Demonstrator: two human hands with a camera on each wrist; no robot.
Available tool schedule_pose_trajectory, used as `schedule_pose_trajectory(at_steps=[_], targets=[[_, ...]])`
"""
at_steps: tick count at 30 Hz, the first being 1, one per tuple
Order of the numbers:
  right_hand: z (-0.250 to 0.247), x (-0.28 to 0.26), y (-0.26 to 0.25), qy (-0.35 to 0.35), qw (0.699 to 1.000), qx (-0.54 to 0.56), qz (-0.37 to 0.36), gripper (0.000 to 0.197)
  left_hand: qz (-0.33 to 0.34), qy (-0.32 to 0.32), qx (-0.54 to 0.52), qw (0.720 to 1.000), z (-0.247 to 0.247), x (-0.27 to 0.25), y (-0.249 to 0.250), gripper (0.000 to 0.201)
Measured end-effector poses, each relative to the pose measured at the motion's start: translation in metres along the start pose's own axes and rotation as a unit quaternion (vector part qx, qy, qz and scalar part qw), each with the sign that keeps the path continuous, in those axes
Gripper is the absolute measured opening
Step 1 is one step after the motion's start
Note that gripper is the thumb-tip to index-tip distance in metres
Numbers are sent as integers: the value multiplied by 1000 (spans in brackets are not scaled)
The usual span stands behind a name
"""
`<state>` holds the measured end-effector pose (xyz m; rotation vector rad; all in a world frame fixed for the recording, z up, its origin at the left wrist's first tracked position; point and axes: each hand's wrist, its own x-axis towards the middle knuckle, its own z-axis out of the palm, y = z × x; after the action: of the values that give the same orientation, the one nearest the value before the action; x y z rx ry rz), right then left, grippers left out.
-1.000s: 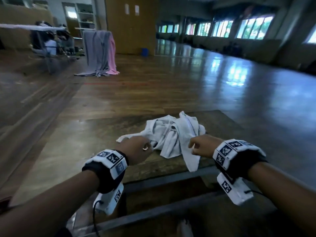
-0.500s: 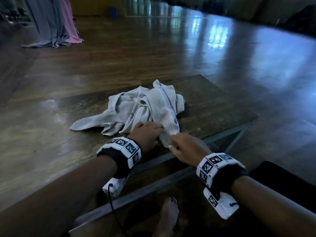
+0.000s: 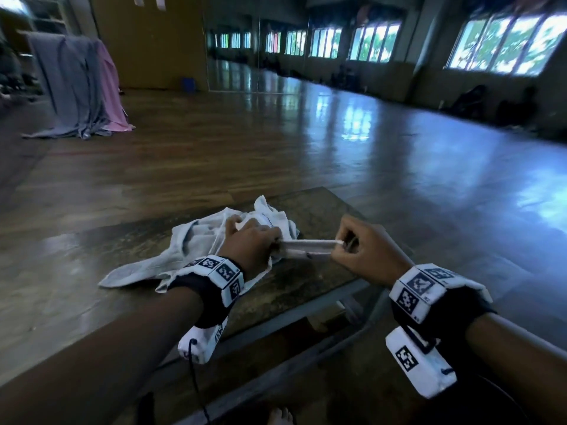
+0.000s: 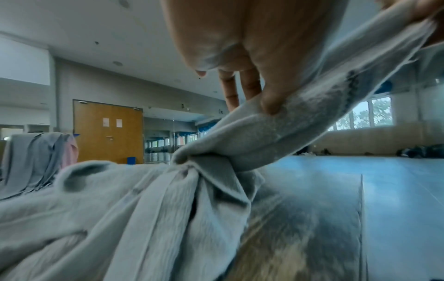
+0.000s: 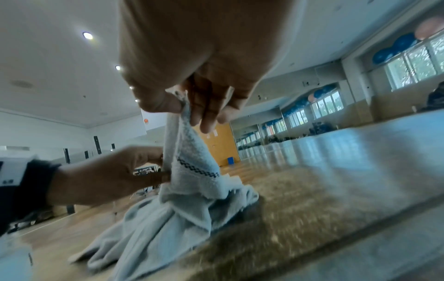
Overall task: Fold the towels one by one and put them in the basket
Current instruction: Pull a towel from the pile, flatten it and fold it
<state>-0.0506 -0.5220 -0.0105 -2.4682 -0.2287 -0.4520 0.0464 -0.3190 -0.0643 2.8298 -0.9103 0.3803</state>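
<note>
1. Polished wood flooring runs back to a row of windows in the head view, and grey and pink cloths (image 3: 76,87) hang over a stand at the far left. A low table (image 3: 306,286) in front carries a crumpled pale towel (image 3: 196,240). The left hand (image 3: 248,246) and right hand (image 3: 368,256) each pinch one end of a short stretch of its hem, pulled taut between them just above the tabletop. Both wrists are level, knuckles up. No basket shows.

2. From the left wrist, the thumb (image 4: 271,98) presses towel (image 4: 300,117) against the curled forefinger, while two other fingers (image 4: 240,87) point straight down, free of the cloth. The rest of the fabric lies heaped on the table below.

3. From the right wrist, thumb (image 5: 161,102) and fingers (image 5: 209,112) nip the very corner of the towel (image 5: 192,171), near a dark stitched band. The left hand (image 5: 100,178) grips the same edge lower down.

4. Likely risk: the bulk looks twisted and bunched, so lifting could drag the whole heap, or a second towel if one is tangled in; I cannot tell. The right hand's shallow corner pinch could slip under a hard pull.
</note>
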Motion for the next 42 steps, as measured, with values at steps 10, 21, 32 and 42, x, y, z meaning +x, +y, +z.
schedule_pose_trajectory(at_steps=[10,21,32,42], targets=[[-115,-12,-30,109,993,-42,0,12,-51,-51,-115,991,-67,18,7,21],[-188,-18,-69,167,986,12,15,9,20,120,-363,924,-162,6,64,16],[-235,3,-128,198,980,2,-32,12,81,216,-426,875,-209,-14,128,35],[-247,-8,-149,150,987,-51,-37,8,115,133,-134,975,-246,-44,50,7]])
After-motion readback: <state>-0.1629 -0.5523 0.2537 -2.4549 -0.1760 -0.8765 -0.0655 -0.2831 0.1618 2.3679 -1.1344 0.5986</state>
